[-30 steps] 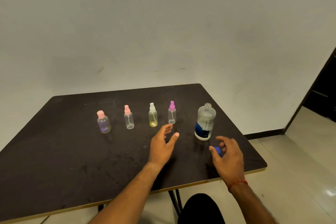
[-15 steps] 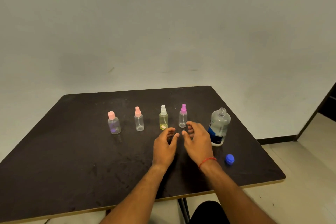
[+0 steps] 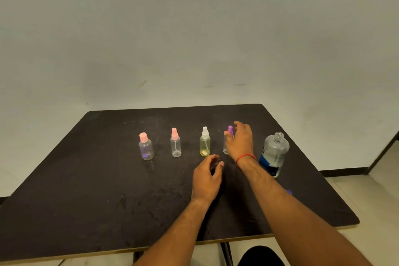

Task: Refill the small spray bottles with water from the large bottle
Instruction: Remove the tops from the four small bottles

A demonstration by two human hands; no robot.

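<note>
Four small bottles stand in a row on the dark table (image 3: pixel 108 190): a pink-capped round bottle (image 3: pixel 146 148), a clear spray bottle with a pink head (image 3: pixel 176 144), a yellowish spray bottle with a white head (image 3: pixel 205 142) and a purple-headed spray bottle (image 3: pixel 230 130). My right hand (image 3: pixel 239 140) curls round the purple-headed one, hiding most of its body. The large clear bottle with a blue label (image 3: pixel 275 153) stands uncapped to the right. My left hand (image 3: pixel 206 179) hovers nearer me, loosely curled and holding nothing.
A blue cap (image 3: pixel 288 192) lies on the table, mostly hidden behind my right forearm. The table's front and right edges are close by, with tiled floor (image 3: pixel 371 190) beyond. A plain wall stands behind the table.
My right hand left the blue cap on the table, moved left and forward, and now wraps the purple-headed spray bottle. My left hand stayed near the table's middle.
</note>
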